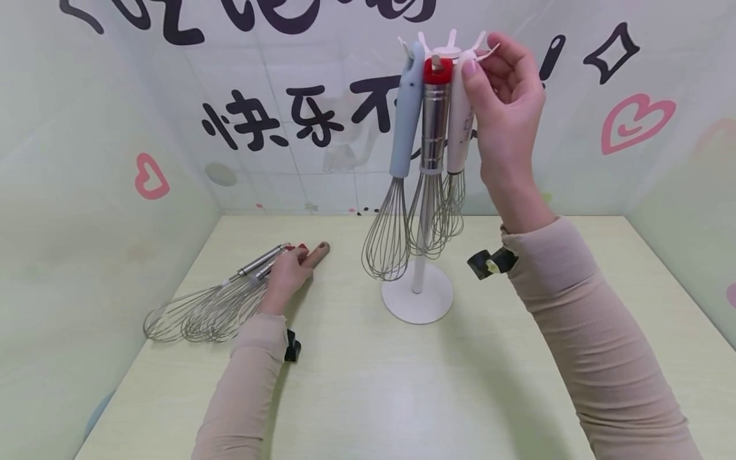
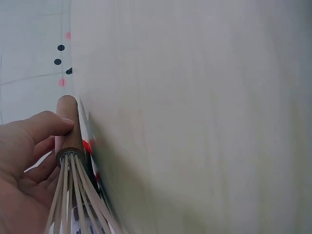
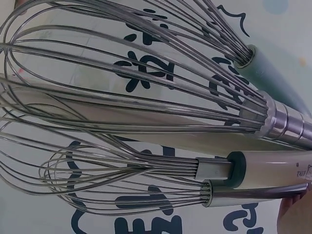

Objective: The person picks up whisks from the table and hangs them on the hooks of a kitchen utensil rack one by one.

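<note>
Gripping wooden-handled whisk (image 2: pixel 71 141) w/ L hand (image 1: pixel 289 271); R hand (image 1: pixel 512 105) curled at stand (image 1: pixel 417 305), hold unclear.

Wire whisks (image 3: pixel 282 123) before black lettering (image 3: pixel 129 205)

Booth-like spot, kind of room unclear: pale wood-grain desk (image 1: pixel 356 390), walled left, far and right by whitish printed panels (image 1: pixel 259 191) with bold black Chinese lettering (image 1: pixel 244 120), pink outlined hearts (image 1: pixel 629 131).
</note>
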Tool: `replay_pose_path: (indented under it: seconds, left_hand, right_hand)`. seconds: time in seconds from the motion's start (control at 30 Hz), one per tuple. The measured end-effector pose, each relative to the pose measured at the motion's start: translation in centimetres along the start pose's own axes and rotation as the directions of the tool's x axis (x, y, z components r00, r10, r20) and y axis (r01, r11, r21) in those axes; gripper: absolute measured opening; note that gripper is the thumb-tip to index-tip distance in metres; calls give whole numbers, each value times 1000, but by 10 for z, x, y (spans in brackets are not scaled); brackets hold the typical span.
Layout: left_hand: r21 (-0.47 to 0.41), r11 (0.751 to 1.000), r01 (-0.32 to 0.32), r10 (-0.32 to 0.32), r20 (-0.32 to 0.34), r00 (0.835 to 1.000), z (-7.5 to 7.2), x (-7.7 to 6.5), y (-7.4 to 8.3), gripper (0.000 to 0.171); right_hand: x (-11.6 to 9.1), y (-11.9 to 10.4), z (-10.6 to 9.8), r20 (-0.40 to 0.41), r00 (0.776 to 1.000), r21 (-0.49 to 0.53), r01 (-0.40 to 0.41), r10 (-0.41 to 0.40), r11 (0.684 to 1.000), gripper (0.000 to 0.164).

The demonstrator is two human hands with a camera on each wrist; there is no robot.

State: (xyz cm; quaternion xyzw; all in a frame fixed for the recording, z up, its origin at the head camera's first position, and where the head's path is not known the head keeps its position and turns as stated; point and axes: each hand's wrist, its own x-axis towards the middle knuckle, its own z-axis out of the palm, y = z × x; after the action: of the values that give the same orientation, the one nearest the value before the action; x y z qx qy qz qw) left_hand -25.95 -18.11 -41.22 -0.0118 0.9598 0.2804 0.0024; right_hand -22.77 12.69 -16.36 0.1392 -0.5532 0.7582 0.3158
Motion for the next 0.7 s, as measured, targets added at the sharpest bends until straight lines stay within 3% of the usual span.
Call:
replay_pose_path:
  seconds: [0.23,0.7]
  left_hand:
    - [4,1000,-21,21,-1,1000,-3,1,2,40]
    - [-71,997,11,-9,26,1000,-13,-3,10,46]
  right_hand:
    - [2,1,-3,5,1000,-2,-15,15,1000,39]
    - [3,0,-3,-6,999,12,-34,35,999,39]
